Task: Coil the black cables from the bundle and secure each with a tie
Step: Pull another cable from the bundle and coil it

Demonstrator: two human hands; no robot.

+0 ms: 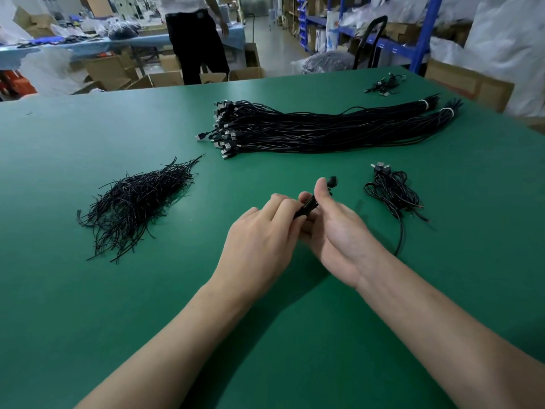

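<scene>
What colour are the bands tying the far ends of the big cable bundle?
White bands on the long black cable bundle; head view shows them best.

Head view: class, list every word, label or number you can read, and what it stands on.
No text can be read.
Any print on the cardboard boxes and the packages on the blue shelves is too small and blurred.
The cable bundle, pile of ties and green table show no writing.
</scene>
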